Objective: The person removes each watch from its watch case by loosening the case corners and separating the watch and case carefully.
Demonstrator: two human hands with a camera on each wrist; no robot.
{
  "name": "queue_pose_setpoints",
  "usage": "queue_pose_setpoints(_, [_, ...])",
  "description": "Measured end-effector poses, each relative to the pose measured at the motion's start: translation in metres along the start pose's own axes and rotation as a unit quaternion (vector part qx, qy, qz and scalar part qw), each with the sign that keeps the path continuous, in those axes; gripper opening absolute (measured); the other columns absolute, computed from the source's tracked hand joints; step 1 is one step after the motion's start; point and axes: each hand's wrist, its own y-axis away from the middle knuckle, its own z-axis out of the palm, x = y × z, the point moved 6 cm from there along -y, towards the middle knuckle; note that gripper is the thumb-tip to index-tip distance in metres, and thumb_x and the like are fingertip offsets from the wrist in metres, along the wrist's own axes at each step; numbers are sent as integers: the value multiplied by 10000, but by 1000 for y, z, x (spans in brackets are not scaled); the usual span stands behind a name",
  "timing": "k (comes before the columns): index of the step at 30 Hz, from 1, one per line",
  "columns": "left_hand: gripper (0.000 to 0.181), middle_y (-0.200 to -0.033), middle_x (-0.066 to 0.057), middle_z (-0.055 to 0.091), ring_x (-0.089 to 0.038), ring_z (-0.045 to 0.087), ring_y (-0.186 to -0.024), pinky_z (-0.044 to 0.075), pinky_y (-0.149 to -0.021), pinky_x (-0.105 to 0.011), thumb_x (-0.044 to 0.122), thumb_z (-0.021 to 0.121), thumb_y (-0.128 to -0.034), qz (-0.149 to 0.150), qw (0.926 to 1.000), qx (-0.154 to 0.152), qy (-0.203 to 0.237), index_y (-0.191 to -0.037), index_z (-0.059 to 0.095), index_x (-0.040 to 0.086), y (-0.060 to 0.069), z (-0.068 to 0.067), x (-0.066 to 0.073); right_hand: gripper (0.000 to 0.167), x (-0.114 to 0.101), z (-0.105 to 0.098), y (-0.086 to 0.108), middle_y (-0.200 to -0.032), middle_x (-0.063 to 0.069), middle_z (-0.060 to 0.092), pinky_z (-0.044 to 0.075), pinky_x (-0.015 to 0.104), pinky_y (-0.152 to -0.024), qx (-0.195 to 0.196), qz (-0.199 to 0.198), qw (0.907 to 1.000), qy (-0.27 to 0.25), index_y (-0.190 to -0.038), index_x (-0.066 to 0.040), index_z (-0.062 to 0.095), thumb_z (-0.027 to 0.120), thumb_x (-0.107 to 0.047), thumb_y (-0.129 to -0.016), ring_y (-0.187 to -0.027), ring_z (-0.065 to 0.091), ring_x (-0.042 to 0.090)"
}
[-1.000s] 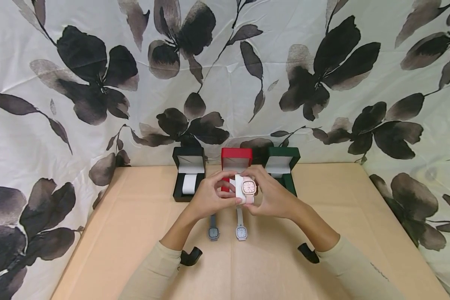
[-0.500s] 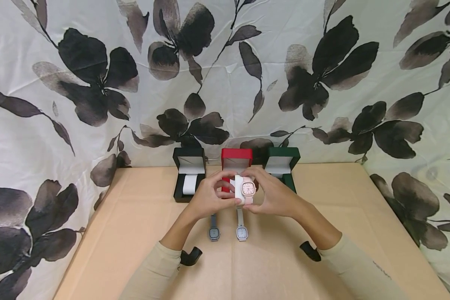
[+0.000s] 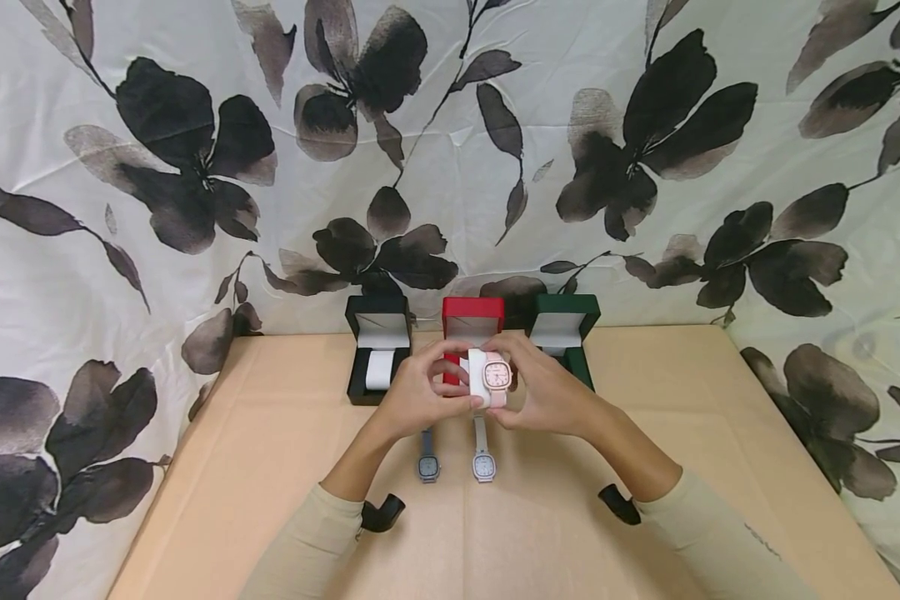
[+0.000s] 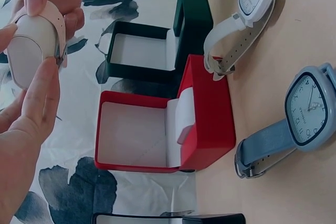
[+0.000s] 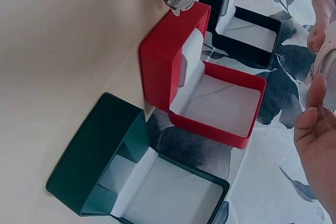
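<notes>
A pink watch (image 3: 498, 377) is wrapped round a white watch cushion (image 3: 477, 380), both lifted above the table in front of the open red box. My left hand (image 3: 420, 393) grips the cushion's left end between fingers and thumb. From the other side my right hand (image 3: 553, 395) holds the watch and cushion, thumb below and fingers above. The left wrist view shows the cushion's rounded end (image 4: 25, 59) and the pink strap (image 4: 56, 19) round it, with fingers near the buckle. Part of the cushion is hidden behind fingers.
Open watch boxes stand along the table's back edge: black (image 3: 377, 386), red (image 3: 473, 307) and green (image 3: 587, 367). White cushions show in the black and red ones. A blue-grey watch (image 3: 428, 467) and a white watch (image 3: 483, 465) lie in front. Floral cloth (image 3: 465, 167) hangs behind.
The watch and cushion shift and tilt very slightly in my hands. Both hands keep their hold in nearly the same place.
</notes>
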Motion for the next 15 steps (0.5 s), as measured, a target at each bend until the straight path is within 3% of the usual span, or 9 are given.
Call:
queue_pose_setpoints(5, [646, -1267, -98, 593, -285, 730, -994, 632, -860, -490, 60, 874, -801, 10, 10000, 30, -44, -1372, 582, 129, 1, 0, 0, 822, -2, 2, 0, -1383, 65, 524, 612, 292, -850, 35, -16, 10000, 10, -1404, -99, 453, 885, -237, -718, -1094, 567, 162])
queue_pose_setpoints(15, [647, -1260, -111, 603, -234, 718, -983, 645, -833, -408, 36, 880, -780, 49, 9999, 107, 17, -1359, 605, 120, 0, -2, 0, 792, -4, 3, 0, -1375, 64, 513, 582, 232, -766, -61, -11, 9996, -288, -1416, -85, 442, 855, -161, -745, -1059, 535, 152])
